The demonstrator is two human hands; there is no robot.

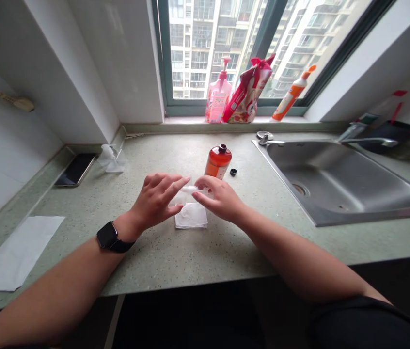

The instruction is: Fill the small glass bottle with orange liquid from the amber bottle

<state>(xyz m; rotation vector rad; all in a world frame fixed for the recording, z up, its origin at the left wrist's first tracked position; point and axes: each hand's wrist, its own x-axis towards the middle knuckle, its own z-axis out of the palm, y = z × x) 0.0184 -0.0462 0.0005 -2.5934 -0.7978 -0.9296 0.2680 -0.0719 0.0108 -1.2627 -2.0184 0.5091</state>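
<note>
My left hand (159, 198) is held over the counter with its fingers stretched out and thumb apart. Facing it, my right hand (221, 196) has loosely curved fingers and a gap between thumb and forefinger. Between the fingertips lies a thin, translucent white thing (183, 195); its kind is unclear, and I cannot tell whether either hand touches it. Just below is a folded white paper tissue (191, 217). Behind my right fingers an orange-red bottle (218, 162) stands upright and uncapped, its lower part partly hidden. Its small black cap (233, 172) rests to its right.
A steel sink (321, 220) is set into the right of the counter (176, 261). At left are a phone (75, 169), crumpled clear plastic (111, 159) and a white sheet (19, 252). A pink pump bottle (218, 99), red pouch (250, 92) and orange bottle (292, 97) line the windowsill.
</note>
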